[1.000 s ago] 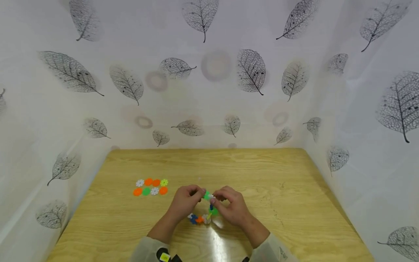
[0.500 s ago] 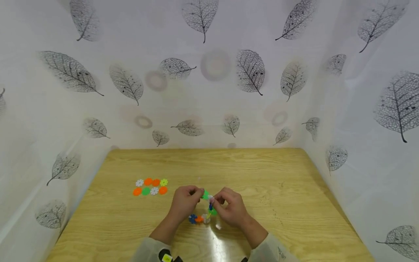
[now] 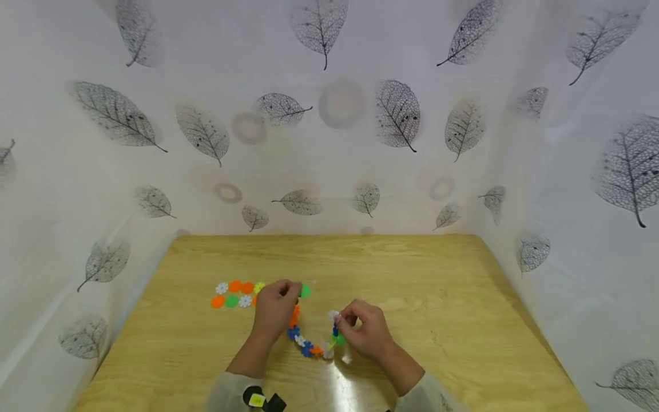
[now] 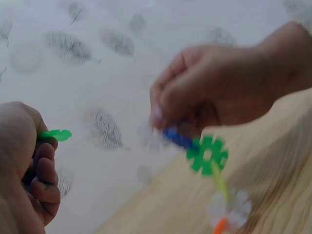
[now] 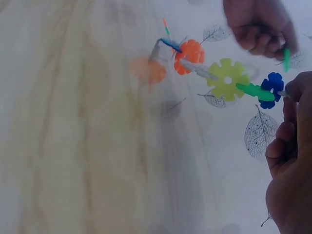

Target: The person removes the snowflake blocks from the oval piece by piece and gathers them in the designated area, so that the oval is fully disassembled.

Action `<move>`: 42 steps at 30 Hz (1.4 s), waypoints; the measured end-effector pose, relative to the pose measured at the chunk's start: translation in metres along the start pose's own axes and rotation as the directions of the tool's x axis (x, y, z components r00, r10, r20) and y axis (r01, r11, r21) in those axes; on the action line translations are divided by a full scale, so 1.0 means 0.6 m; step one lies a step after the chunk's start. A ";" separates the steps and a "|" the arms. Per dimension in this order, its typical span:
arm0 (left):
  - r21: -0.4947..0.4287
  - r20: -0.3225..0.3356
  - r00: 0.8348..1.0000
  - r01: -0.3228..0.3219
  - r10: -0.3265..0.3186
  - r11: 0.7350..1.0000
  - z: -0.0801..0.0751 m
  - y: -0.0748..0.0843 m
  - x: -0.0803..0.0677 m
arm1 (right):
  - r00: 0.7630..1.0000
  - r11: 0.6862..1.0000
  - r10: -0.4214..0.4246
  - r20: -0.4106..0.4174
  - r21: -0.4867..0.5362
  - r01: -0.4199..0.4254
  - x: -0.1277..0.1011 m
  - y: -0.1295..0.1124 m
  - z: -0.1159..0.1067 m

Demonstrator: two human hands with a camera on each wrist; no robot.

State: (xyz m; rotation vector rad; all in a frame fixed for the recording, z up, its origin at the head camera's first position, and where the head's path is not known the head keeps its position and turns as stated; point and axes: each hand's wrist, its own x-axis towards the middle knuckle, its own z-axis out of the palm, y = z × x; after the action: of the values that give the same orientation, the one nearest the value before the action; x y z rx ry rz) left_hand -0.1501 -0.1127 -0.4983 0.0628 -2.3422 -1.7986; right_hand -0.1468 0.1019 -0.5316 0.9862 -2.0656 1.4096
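My left hand point(image 3: 275, 309) pinches a green snowflake disc point(image 3: 306, 290) by its edge, and the disc sticks out past the fingertips in the left wrist view. Lower right, my right hand point(image 3: 365, 326) pinches the white snowflake disc point(image 3: 333, 316) at one end of a linked chain of snowflake discs point(image 3: 307, 349). From there hang a blue disc point(image 5: 271, 90), a green one point(image 4: 207, 155) and a yellow one point(image 5: 227, 79). The chain curves leftward through white, orange and blue discs to orange ones point(image 3: 295, 315) beside my left hand, which hides part of that end.
Loose snowflake discs lie in two rows on the table's left, among them an orange one point(image 3: 218, 301), a green one point(image 3: 232, 301) and a white one point(image 3: 222, 288). Leaf-patterned curtain point(image 3: 329, 149) encloses the wooden table point(image 3: 412, 263) at the back and sides.
The left hand has drawn away to the upper left with the green disc, which was up against the white disc before. More of the chain's left part shows. The right hand stays nearly in place.
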 end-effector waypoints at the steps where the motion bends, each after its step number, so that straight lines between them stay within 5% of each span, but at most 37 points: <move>1: -0.018 0.012 1.000 -0.014 0.014 1.000 -0.001 0.004 0.001 | 1.000 1.000 0.008 -0.004 0.007 -0.008 0.002 -0.004 -0.003; 6: -0.033 0.130 0.991 -0.028 0.032 0.999 0.000 0.012 -0.002 | 1.000 0.999 0.031 0.006 0.030 -0.031 0.010 -0.010 -0.007; 13: -0.023 0.108 0.993 0.044 -0.041 0.999 -0.025 -0.018 -0.004 | 0.999 0.999 0.041 0.010 0.005 -0.041 -0.008 0.028 0.000; 22: 0.112 0.075 0.987 0.136 -0.145 0.984 -0.093 -0.077 0.009 | 0.999 0.999 0.038 -0.009 0.028 -0.038 0.017 -0.017 -0.019; 33: 0.329 0.026 0.971 0.216 -0.237 0.919 -0.163 -0.131 0.006 | 0.999 0.999 0.036 -0.017 0.029 -0.036 0.017 -0.018 -0.019; 42: 0.497 0.029 0.974 0.181 -0.225 0.849 -0.175 -0.142 0.004 | 1.000 0.999 0.003 -0.012 0.035 -0.002 0.016 -0.019 -0.016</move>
State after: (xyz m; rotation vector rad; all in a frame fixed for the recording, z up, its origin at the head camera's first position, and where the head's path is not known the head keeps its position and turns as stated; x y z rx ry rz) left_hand -0.1408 -0.2353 -0.5538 0.3215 -2.8966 -1.2443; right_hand -0.1447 0.1056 -0.5144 0.9868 -2.0406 1.4545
